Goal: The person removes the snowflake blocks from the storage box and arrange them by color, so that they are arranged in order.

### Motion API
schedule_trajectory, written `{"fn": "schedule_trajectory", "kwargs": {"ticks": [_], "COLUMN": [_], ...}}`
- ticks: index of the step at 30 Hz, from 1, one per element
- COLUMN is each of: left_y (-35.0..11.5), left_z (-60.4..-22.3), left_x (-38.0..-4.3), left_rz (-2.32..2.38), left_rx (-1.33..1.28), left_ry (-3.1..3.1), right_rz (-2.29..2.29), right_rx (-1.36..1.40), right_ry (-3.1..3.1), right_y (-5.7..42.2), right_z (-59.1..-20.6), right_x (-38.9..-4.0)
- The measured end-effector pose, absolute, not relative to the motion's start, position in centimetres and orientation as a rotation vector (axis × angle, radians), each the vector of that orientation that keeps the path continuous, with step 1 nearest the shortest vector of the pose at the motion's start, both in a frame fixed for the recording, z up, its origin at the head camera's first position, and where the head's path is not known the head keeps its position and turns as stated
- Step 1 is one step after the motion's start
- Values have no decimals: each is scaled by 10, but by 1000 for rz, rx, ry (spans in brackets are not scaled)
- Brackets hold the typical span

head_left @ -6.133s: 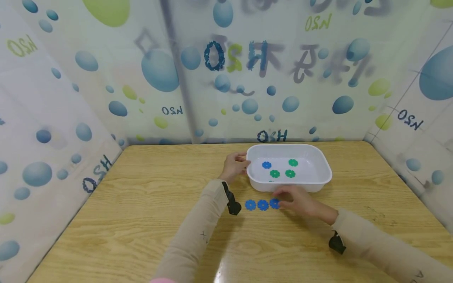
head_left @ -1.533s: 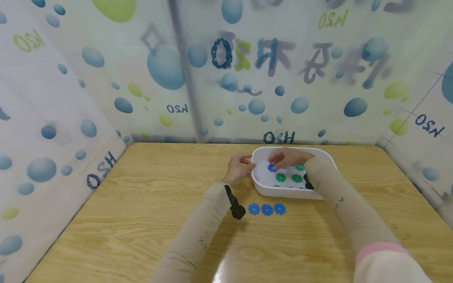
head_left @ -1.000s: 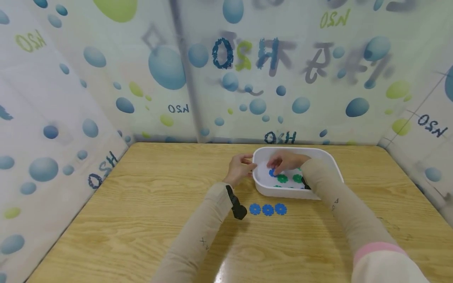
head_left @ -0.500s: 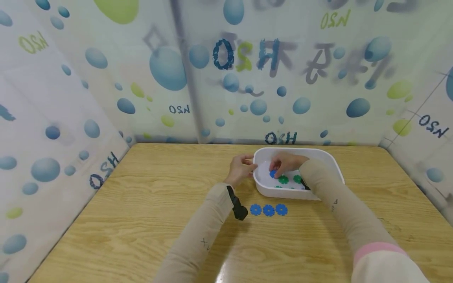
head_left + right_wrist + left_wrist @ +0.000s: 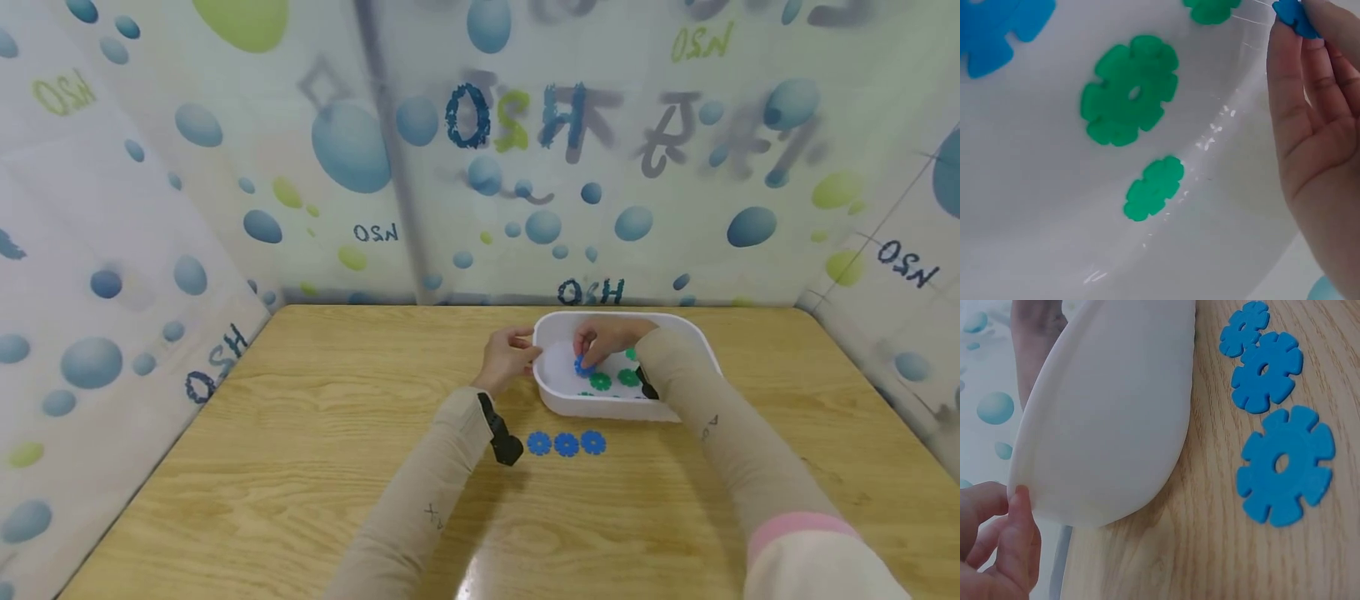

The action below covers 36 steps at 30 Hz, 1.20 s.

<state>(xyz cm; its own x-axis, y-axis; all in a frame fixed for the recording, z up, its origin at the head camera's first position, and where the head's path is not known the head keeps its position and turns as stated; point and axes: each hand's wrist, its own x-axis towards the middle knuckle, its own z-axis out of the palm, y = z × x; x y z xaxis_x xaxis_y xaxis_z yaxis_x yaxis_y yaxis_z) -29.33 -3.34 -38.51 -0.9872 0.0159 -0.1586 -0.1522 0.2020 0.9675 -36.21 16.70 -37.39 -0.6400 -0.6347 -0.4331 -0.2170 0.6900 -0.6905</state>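
Note:
My left hand point(image 5: 506, 362) grips the left rim of a white plastic basin point(image 5: 600, 407); its fingertips show at the rim in the left wrist view. Inside the basin, my right hand point(image 5: 613, 335) pinches a blue notched snowflake disc point(image 5: 1296, 17) between thumb and fingers. Green snowflake discs point(image 5: 1129, 90) lie on the basin floor around it, and another blue disc point(image 5: 991, 28) shows at a corner of the right wrist view. In front of the basin, three blue discs lie in a row on the table: left point(image 5: 539, 443), middle point(image 5: 567, 444) and right point(image 5: 593, 442).
The basin stands on a wood-grain table point(image 5: 337, 433) towards its back right. Behind and beside the table hang patterned sheets point(image 5: 637, 167). My right sleeve point(image 5: 720, 417) crosses the basin's front right rim and hides part of the inside.
Earlier my right hand was at the third blue disc on the table; it then moved into the basin and now pinches another blue disc. My left hand has stayed at the rim.

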Motion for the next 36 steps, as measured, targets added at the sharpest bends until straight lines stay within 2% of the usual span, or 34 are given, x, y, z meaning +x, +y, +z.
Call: {"fn": "schedule_trajectory", "kwargs": {"ticks": [16,23,36], "left_y": [-34,-34,-32], "left_z": [-383,-384,-383], "left_x": [-294,-292,-292], "left_rz": [1880,1896,1889], "left_rx": [-176,-187,-178], "left_ry": [2331,2329,2328], "right_rz": [-996,-1176,-1453], "right_rx": [-756,-826,-734], "right_ry": [2438,2455,2504], "right_y": [166,176,202], "right_z": [-325,-321,-328], "right_x": [-343,-324,-267]}}
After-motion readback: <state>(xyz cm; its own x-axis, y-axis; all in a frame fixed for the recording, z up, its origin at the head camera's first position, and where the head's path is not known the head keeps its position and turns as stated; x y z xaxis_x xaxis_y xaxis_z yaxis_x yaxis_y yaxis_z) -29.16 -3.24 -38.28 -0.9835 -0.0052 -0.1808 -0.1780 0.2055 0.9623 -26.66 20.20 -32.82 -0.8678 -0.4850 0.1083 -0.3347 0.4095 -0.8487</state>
